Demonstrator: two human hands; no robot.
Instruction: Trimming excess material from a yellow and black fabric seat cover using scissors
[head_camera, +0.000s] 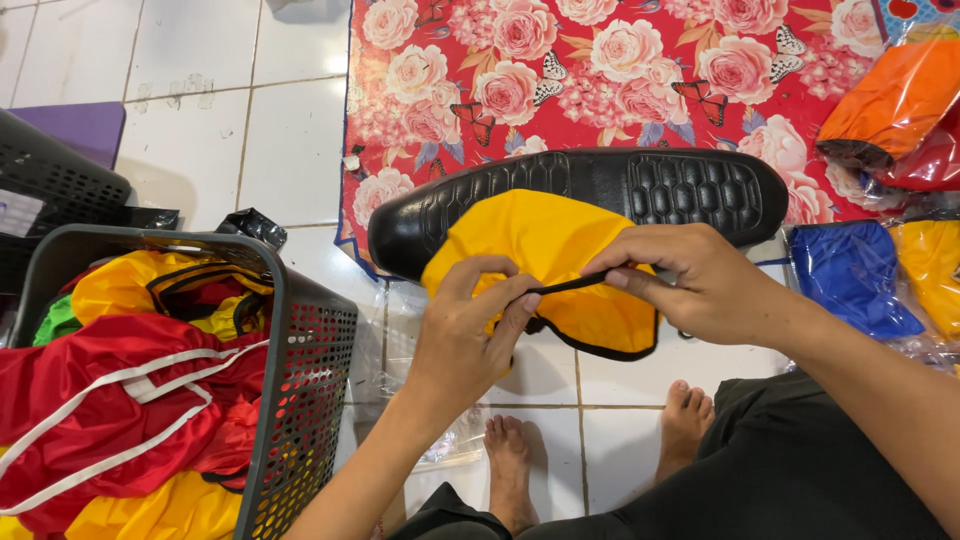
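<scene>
A black shoe sole (660, 185) lies sole-up across the middle of the head view, half wrapped in a yellow fabric cover (545, 235) with black trim. My left hand (470, 335) pinches the cover's black edge strap from below. My right hand (685, 280) grips the same black strap (565, 286) a little to the right, and the strap is stretched taut between the two hands. Both hands are closed on the cover in front of the shoe. My bare feet show on the white tiles below.
A dark plastic basket (305, 380) at the left holds red, yellow and green fabric covers. A red floral mat (600, 70) lies behind the shoe. Packaged covers in orange (890, 100), blue (850, 275) and yellow (935, 260) sit at the right. A second black crate (50, 180) stands far left.
</scene>
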